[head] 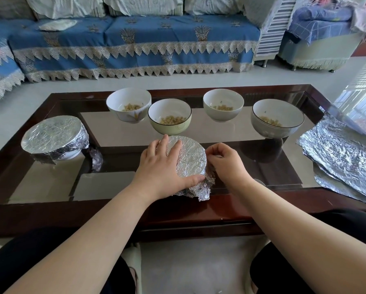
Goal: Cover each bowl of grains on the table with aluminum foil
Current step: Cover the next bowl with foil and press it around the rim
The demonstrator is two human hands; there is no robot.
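**Foil being pressed over the near bowl**

A foil-wrapped bowl (pixel 188 160) sits near the front middle of the glass-topped table (pixel 50 183), between the two hands. The left hand (pixel 163 166) lies flat over the bowl's 9 o'clock side, fingers nearly straight and spread across the foil top, with the thumb pressing the foil down against the rim at about 6 o'clock. The right hand (pixel 226 162) is at the bowl's 3 o'clock edge, fingers curled and pinching the foil against the side of the bowl there. Crumpled loose foil sticks out below the bowl toward 5 o'clock.

At 9 o'clock from this bowl, well apart near the table's left edge, stands a covered bowl (pixel 54 137) already wrapped in foil. Toward 12 o'clock four open bowls hold grains: a white bowl (pixel 128 105) at 11 o'clock, a green bowl (pixel 169 116) just beside it and nearest the hands, a second white bowl (pixel 223 104) at 1 o'clock, and a grey bowl (pixel 277 120) at 2 o'clock. A stack of foil sheets (pixel 343 153) lies at 3 o'clock by the table's right edge. A blue-covered sofa (pixel 135 43) stands beyond the table.
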